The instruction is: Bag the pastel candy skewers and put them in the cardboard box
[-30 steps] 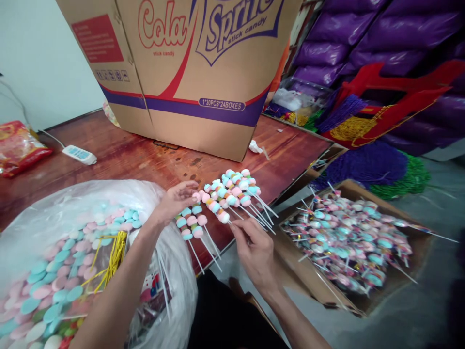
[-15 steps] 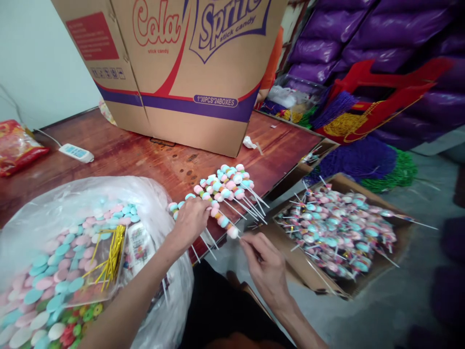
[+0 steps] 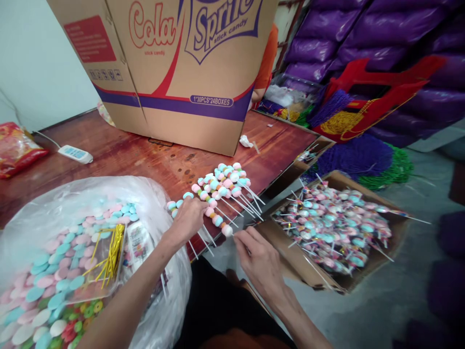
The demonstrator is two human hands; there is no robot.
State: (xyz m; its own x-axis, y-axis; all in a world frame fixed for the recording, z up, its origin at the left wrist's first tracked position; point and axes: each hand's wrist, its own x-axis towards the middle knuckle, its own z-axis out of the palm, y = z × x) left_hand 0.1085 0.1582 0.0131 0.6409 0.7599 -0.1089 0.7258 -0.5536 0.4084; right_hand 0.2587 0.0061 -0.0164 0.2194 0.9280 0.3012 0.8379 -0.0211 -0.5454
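A candy skewer [image 3: 218,220] of pink, blue and orange pieces slants over the table's front edge. My right hand [image 3: 257,257] pinches the bare end of its white stick. At its upper end my left hand [image 3: 191,215] is closed, the fingertips against the top pieces. Beyond my hands lies a pile of similar skewers [image 3: 227,182], sticks pointing toward me. More skewers [image 3: 178,206] lie partly hidden behind my left hand. Left of it, a clear plastic bag [image 3: 152,194] holds loose pastel candies [image 3: 54,281] and a clear tray of gold twist ties [image 3: 114,254].
A big carton [image 3: 163,111] stands at the back of the wooden table [image 3: 119,150]. Low at right, an open box [image 3: 316,278] holds many wrapped skewers. A white power strip [image 3: 75,154] and a red packet [image 3: 18,150] lie at left. Behind the carton shows a person's orange sleeve [image 3: 268,60].
Both hands stay on the same skewer, with only a slight shift. The whole view has moved a little, and more of the orange sleeve shows beside the carton.
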